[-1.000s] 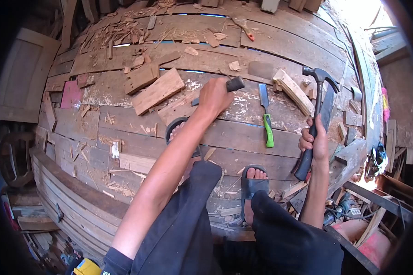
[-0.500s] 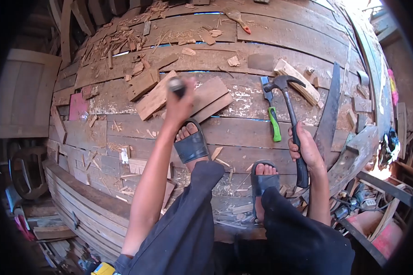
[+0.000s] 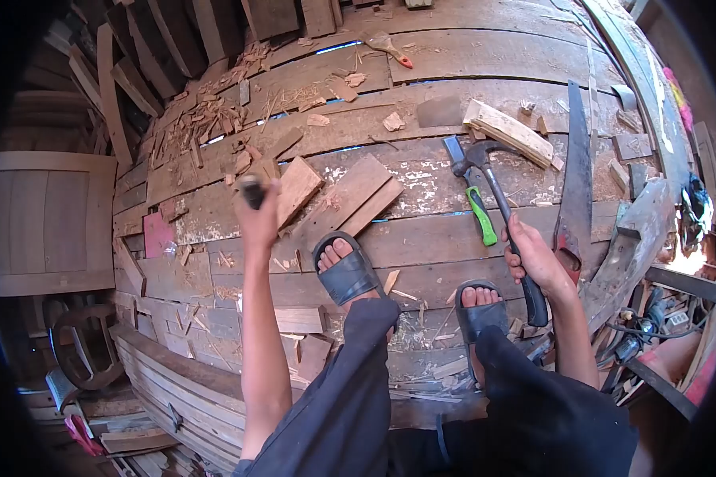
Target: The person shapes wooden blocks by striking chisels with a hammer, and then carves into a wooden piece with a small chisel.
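Black claw hammer [image 3: 497, 191]: over the right half of the plank floor [image 3: 493, 61], its handle wrapped by the right hand [image 3: 537, 256]. Long axis: diagonal; head toward the floor's far edge, butt toward the near edge, claw directed right. Head lies beyond the grip; butt projects behind it. Left hand [image 3: 258, 222]: grip around a dark tool handle [image 3: 252, 191], end upward, blurred, toward the floor's left edge.

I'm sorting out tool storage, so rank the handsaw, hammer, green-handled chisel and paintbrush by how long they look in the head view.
1. Handsaw and hammer: fairly close; the hammer, in the right hand, may be nearer the camera, so unranked.
2. Green-handled chisel.
3. Paintbrush, clearly shortest.
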The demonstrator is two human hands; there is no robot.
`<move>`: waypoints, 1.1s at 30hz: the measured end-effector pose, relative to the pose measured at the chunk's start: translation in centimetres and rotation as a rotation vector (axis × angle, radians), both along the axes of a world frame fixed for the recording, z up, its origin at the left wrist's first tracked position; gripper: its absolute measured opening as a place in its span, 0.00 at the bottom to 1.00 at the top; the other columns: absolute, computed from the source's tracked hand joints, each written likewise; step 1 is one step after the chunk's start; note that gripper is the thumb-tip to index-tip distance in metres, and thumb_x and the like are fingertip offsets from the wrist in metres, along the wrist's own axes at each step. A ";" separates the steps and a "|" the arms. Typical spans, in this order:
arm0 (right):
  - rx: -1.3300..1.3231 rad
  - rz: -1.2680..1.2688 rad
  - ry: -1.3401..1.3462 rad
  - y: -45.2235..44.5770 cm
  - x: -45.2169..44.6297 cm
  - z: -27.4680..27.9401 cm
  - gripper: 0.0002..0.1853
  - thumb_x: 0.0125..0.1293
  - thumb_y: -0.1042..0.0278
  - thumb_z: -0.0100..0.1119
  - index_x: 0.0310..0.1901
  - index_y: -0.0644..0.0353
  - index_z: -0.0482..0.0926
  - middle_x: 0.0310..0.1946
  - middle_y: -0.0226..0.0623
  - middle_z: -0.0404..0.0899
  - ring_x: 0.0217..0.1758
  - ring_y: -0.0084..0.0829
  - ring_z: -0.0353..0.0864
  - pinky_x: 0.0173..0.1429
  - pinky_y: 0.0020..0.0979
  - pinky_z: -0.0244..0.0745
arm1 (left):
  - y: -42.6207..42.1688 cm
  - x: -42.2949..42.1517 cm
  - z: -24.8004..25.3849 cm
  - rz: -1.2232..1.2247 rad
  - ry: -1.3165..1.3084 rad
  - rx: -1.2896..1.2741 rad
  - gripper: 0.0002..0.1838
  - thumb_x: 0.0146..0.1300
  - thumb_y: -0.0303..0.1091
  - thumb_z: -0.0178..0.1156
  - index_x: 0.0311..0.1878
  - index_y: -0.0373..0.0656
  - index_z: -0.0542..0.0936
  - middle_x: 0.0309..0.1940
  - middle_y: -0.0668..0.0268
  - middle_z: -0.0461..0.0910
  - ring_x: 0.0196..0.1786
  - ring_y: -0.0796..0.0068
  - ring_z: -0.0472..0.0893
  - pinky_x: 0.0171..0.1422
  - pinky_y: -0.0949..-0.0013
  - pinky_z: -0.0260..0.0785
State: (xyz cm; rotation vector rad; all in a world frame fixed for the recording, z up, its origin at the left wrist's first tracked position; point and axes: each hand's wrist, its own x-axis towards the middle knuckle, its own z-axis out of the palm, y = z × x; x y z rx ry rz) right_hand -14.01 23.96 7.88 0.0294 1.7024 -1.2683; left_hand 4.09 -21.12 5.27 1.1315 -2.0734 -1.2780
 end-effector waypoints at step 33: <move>0.004 -0.018 -0.029 1.1 0.8 -0.8 0.29 0.83 0.30 0.42 0.44 0.51 0.69 0.21 0.19 0.61 0.18 0.14 0.61 0.24 0.23 0.64 | 4.3 -5.3 -4.0 -0.805 -0.524 0.016 0.26 0.70 0.53 0.70 0.37 0.33 0.85 0.21 0.56 0.81 0.26 0.70 0.74 0.37 0.59 0.72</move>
